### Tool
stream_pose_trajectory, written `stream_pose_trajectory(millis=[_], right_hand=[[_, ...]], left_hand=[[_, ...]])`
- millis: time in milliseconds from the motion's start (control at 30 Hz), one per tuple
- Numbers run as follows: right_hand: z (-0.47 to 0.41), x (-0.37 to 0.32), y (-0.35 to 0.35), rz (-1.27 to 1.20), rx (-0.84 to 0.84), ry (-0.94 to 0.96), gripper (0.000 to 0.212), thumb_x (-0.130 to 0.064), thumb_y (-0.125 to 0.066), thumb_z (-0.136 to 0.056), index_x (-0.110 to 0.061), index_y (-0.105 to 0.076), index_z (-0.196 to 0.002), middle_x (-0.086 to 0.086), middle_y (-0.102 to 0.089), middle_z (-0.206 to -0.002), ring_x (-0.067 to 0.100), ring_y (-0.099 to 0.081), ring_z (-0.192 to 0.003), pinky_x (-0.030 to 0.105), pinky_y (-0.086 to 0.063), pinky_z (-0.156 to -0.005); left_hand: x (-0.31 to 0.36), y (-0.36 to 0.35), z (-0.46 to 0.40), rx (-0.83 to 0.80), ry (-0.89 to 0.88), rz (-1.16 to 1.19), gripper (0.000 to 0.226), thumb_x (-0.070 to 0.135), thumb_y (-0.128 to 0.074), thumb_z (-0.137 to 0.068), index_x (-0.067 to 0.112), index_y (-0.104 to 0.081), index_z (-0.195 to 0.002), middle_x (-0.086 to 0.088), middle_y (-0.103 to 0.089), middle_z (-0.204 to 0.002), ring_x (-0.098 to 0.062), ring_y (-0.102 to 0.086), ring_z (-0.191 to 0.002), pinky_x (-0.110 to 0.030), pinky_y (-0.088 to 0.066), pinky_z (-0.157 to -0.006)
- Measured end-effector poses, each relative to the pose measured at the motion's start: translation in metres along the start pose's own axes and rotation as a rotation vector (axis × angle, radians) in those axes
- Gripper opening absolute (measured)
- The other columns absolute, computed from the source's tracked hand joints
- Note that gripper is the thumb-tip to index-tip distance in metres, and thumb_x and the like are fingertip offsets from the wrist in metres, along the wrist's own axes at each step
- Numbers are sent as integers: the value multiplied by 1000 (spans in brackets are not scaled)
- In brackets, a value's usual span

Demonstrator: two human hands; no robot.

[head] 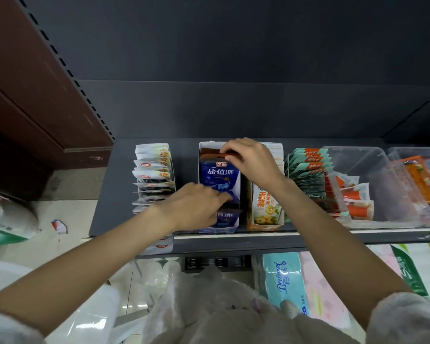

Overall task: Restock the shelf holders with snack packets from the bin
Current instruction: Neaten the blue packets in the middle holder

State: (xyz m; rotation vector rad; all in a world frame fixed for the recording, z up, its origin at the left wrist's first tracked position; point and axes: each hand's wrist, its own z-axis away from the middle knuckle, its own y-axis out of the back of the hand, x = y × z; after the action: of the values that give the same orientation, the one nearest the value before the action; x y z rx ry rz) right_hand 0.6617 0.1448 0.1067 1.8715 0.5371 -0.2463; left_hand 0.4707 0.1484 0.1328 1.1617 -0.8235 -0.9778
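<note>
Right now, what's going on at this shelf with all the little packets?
A person is stocking a snack shelf. Both hands work in the middle white holder, which holds dark blue packets. The right hand has its grip on brown packets at the back of that holder, while the left hand reaches into its front, fingers among the blue ones. Holders on either side already stand full.

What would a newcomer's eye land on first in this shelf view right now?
Both hands meet over the blue holder at the shelf's middle: the right hand pinches brown packets at its back, the left hand reaches into its front. Next come the white packets fanned at the left and the clear bin at the right.
</note>
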Motion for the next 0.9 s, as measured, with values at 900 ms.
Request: stream_pose_trajectory(millis=[900], right_hand=[[61, -52, -26, -492, 50, -613, 72, -3, -48, -92, -13, -9, -152, 1, -13, -158, 10, -8, -145, 23, -10, -117]], left_hand=[[23, -18, -42, 671, 804, 1316, 69, 32, -47, -91, 18, -16, -151, -5, -22, -156, -19, -18, -144, -37, -10, -119]])
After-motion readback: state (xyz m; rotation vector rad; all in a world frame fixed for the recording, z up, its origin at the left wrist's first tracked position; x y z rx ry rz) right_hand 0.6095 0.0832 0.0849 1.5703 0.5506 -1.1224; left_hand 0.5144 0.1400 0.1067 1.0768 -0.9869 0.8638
